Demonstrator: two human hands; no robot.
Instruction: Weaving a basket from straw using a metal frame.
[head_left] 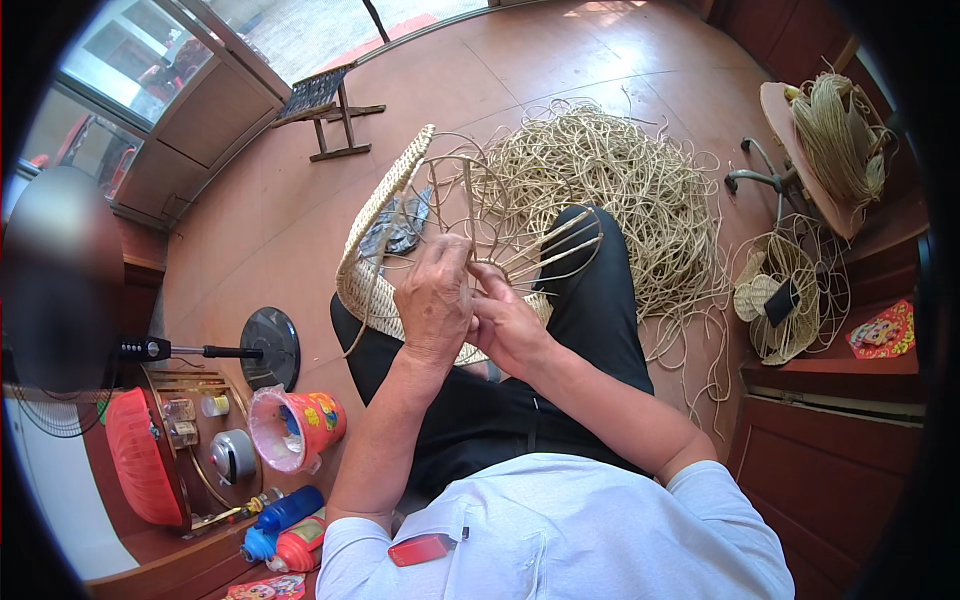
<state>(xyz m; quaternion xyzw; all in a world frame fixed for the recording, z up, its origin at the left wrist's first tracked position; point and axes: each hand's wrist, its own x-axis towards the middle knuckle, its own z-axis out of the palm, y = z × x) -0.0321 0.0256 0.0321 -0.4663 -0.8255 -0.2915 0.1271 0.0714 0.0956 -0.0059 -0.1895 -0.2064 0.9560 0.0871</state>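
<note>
A half-woven straw basket point(372, 232) rests across my lap, its pale woven wall curving up on the left and long loose strands standing out on the right. My left hand point(436, 300) is bent over the edge of the weave, fingers curled down on a strand. Close against it, my right hand point(508, 322) pinches strands point(550, 250) from below with thumb and fingers. The two hands touch or nearly touch. Exactly which strand lies between the fingertips is hidden.
A large heap of straw cord point(610, 200) lies on the tiled floor ahead. A stool point(335, 105) stands far left, a fan point(270, 348) and red bin point(300, 428) nearer. At right, a cord bundle point(840, 140) sits on a round seat above another woven piece point(785, 300).
</note>
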